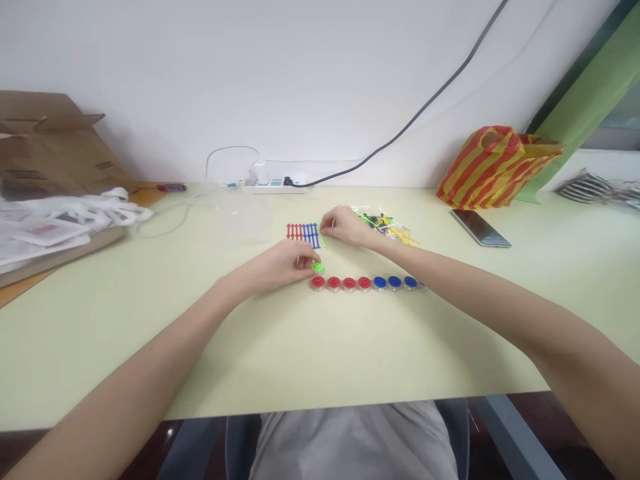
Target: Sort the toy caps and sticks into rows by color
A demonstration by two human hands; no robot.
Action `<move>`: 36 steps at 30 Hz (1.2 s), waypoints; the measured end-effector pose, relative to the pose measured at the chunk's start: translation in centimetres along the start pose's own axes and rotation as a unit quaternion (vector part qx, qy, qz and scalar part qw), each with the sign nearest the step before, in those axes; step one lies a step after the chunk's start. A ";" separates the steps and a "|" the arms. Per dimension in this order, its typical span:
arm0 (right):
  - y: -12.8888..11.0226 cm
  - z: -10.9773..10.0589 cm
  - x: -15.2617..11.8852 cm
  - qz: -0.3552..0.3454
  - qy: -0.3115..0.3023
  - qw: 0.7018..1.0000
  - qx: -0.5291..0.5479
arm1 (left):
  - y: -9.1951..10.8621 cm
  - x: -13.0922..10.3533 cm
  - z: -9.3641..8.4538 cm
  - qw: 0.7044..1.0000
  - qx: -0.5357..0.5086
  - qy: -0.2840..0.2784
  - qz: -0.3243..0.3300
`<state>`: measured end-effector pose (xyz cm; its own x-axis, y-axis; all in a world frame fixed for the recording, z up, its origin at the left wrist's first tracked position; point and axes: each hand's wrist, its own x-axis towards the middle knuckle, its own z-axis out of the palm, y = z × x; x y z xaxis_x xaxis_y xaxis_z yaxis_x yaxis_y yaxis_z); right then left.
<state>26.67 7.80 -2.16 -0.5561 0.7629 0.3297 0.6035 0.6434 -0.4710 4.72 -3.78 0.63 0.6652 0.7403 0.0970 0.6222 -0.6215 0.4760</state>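
My left hand [286,265] is closed in a pinch on a small round piece [318,267] with a bright green top and a clear rim. Just in front of it runs a row of similar round pieces, red ones [349,285] on the left and blue ones [395,283] on the right; my right forearm covers the row's right end. Farther back, my right hand [346,225] pinches a thin light-green stick [323,241], partly hidden by the fingers. It lies beside several blue sticks [311,235] and red sticks [295,231] set side by side.
Behind my right hand lies a pile of yellow, black and green plastic parts [390,228]. A phone [481,229] and a striped bag [495,167] are at the right. By the wall sits a power strip [276,187]. Cardboard boxes [55,150] and white straps [75,217] occupy the left.
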 end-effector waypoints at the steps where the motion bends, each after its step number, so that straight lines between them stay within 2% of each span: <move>1: 0.0 0.0 0.0 0.001 -0.001 1.000 0.000 | 0.0 0.0 0.0 1.000 0.002 0.000 0.002; 17: -0.1 0.0 -0.1 0.003 0.012 1.000 -0.004 | 0.0 0.0 0.0 1.000 -0.001 0.003 0.004; 27: 0.4 -0.9 -0.5 0.015 0.001 1.000 -0.006 | -0.1 0.0 0.1 1.000 -0.012 0.005 -0.003; 36: 0.0 -0.4 -0.4 0.001 -0.008 1.000 0.000 | -0.2 0.0 0.0 1.000 -0.011 0.002 -0.004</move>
<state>27.09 7.46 -1.99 -0.5635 0.7633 0.3160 0.6049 0.6417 -0.4714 4.57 -3.65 0.56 0.6583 0.7467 0.0954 0.6193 -0.6093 0.4953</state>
